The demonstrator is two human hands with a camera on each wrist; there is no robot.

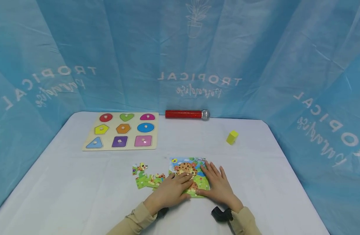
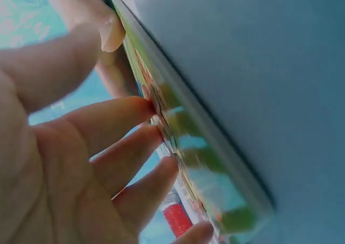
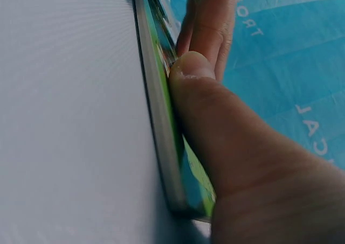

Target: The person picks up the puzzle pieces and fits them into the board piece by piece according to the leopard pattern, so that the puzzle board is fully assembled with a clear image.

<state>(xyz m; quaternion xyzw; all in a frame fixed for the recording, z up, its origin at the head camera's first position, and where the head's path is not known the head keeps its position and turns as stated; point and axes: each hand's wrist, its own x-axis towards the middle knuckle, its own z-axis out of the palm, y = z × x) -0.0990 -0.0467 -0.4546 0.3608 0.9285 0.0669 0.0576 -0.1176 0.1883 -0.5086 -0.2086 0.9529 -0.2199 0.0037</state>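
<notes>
A leopard jigsaw puzzle [image 1: 202, 181] in a flat tray lies near the front of the table, its thin side edge visible in both wrist views. My left hand [image 1: 173, 190] lies over its left part, fingers extended; in the left wrist view the fingertips [image 2: 168, 166] touch the pieces. On the right side of the puzzle rests my right hand [image 1: 217, 186], fingers spread and straight. Its thumb [image 3: 215, 114] presses the surface near the front edge. Several loose puzzle pieces [image 1: 142, 181] lie left of the tray, partly hidden behind the left hand.
A wooden shape board [image 1: 133, 137] with knobbed pieces stands at the back left. Behind the puzzle lies a red microphone [image 1: 184, 114] at the table's far edge. A yellow block [image 1: 232, 137] is at the back right. Blue curtains [image 1: 180, 52] surround the white table [image 1: 65, 182].
</notes>
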